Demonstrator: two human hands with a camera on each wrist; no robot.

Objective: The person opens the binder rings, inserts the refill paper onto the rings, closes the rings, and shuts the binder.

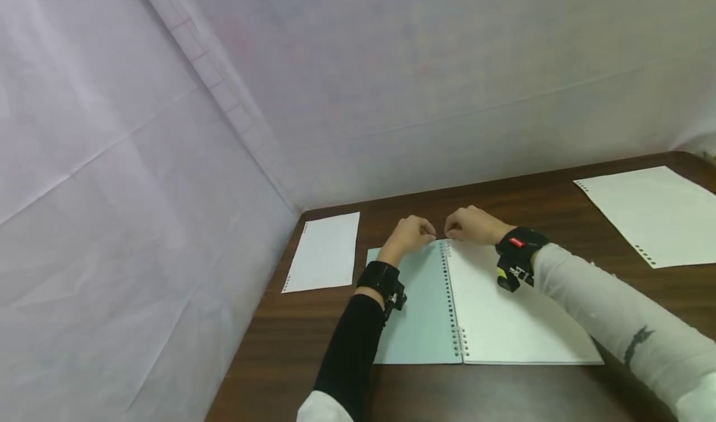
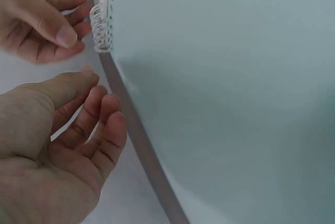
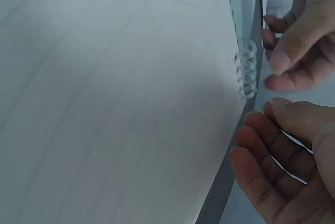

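An open ring notebook lies on the dark table (image 1: 279, 347), with its teal cover (image 1: 419, 316) on the left and a white page (image 1: 514, 316) on the right. Clear plastic rings (image 1: 447, 273) run down the spine. Both hands are at the spine's far end. My left hand (image 1: 416, 230) hovers over the cover's top corner, fingers loosely curled and holding nothing (image 2: 97, 96). My right hand (image 1: 467, 224) sits opposite it over the page corner, also loosely curled and holding nothing (image 3: 261, 122). Fingertips of both hands lie right beside the end rings (image 2: 100, 28) (image 3: 246, 75). Contact is unclear.
A loose punched sheet (image 1: 324, 251) lies on the table left of the notebook. A second, larger punched sheet (image 1: 654, 214) lies at the far right. White fabric walls (image 1: 140, 192) close off the left and back sides.
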